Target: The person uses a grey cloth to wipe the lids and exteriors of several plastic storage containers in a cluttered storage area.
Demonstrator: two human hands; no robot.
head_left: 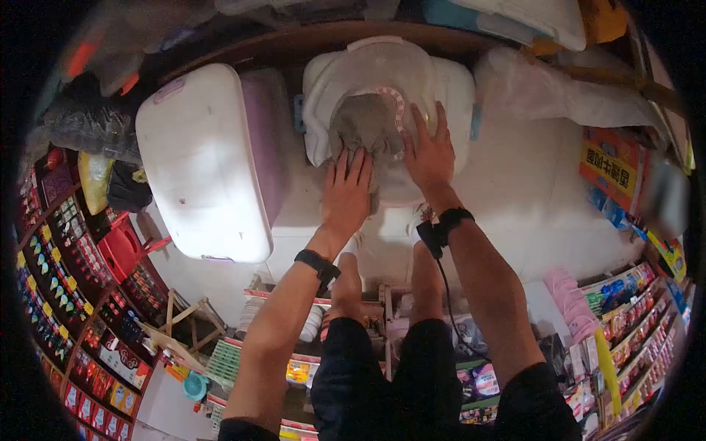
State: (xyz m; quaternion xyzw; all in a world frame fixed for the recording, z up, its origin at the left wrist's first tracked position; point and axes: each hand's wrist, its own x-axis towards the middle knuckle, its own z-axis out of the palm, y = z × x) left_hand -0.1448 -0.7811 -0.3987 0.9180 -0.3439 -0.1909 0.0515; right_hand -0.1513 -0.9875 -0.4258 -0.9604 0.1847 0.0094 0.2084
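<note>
My left hand (347, 192) presses its fingers down on a crumpled grey cloth (364, 121), which bunches up ahead of the fingertips. Under the cloth is a translucent whitish plastic piece (404, 66) with a curved rim and a pink-and-white patterned strip along its inner edge. It lies on top of a white storage box (456, 81) with blue side latches. With fingers spread, my right hand (430, 156) rests at the right side of the plastic piece, beside the patterned strip. Both wrists wear black bands, and a cable runs down from the right one.
A large white-lidded bin (198, 162) with purple sides stands to the left. On the right lie clear plastic wrapping (544, 92) and an orange carton (614, 165). Shelves of small packaged goods (95, 353) line the left, and more racks (632, 316) stand on the right.
</note>
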